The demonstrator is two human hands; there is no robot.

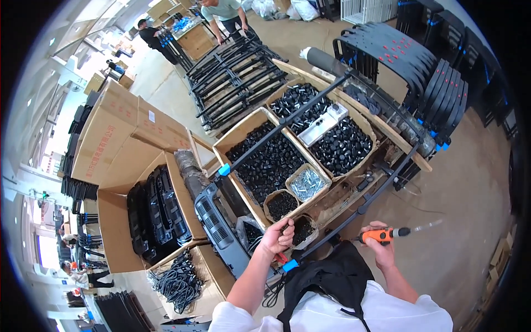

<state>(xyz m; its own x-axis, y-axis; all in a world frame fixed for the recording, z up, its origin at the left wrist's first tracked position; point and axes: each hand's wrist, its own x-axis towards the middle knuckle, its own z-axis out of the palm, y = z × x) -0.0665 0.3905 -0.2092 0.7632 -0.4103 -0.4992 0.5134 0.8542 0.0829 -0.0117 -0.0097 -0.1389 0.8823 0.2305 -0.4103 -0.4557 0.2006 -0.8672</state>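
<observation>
My right hand [381, 253] is wrapped round an orange and black power screwdriver [390, 234], its bit pointing right, away from the bench. My left hand [276, 238] is curled closed in front of the small bins; a bit of black shows at its fingertips, too small to name. Just beyond it are a round bin of small black parts [282, 205] and a box of silver screws [307, 183]. Another bin of small dark parts [302, 230] lies beside the hand. A black tubular metal frame [260, 145] with blue end pieces spans the boxes, its near bar close to my body.
Cartons of black plastic knobs [264, 160] fill the bench. To the left stand an open carton of black panels [157, 213] and a carton of black cables [178, 281]. Stacked frames [238, 80] and another person [224, 14] are farther off; black boards [387, 50] stand at right.
</observation>
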